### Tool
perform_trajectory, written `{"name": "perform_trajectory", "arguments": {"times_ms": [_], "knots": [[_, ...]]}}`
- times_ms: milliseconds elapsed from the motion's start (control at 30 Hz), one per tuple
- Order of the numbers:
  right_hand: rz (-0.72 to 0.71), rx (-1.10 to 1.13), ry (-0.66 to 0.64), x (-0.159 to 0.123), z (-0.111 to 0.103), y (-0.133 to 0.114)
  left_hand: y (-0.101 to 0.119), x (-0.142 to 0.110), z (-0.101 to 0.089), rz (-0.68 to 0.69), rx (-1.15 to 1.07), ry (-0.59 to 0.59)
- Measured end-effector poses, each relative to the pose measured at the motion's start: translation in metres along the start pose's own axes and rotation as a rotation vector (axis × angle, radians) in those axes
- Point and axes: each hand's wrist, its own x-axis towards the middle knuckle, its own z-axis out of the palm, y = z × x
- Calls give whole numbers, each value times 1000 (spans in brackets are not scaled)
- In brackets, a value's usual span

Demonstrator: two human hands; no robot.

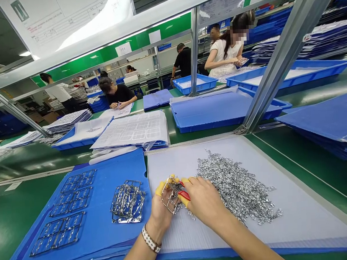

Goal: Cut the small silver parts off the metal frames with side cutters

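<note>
Both forearms [247, 234] are cut off by the lower edge, the left ringed by a patterned bracelet [151, 239]. A small metal frame [170, 195] is held above the white sheet [184, 237] in the left hand [161, 211], palm up, yellow-capped fingers curled round it. A red tool [184, 195], mostly hidden, is gripped by the right hand [203, 197], back upward; whether the frame is touched by it cannot be told. Loose metal pieces [236, 184] are heaped to the right, too small to be made out singly.
</note>
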Motion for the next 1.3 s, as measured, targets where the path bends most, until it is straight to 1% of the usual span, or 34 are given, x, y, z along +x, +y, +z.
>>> {"name": "perform_trajectory", "arguments": {"times_ms": [200, 300, 400, 533, 667, 1033, 1300], "knots": [[6, 8, -102, 6, -2, -1, -3, 1, -2, 46, 26, 8], [18, 6, -120, 6, -4, 1, -2, 0, -3, 71, 28, -2], [36, -1, -117, 1, -5, 6, 2, 1, -4, 14, -52, -41], [37, -20, -88, -10, -1, 11, 8, 1, -5, -65, -157, -81], [33, -18, -74, -16, 6, 9, 9, 0, -4, -88, -190, -93], [24, -33, -90, -10, 3, 3, 5, 0, -5, -9, -141, -52], [35, -37, -136, -9, 2, 2, 3, -1, -2, 24, -125, -33]]}}
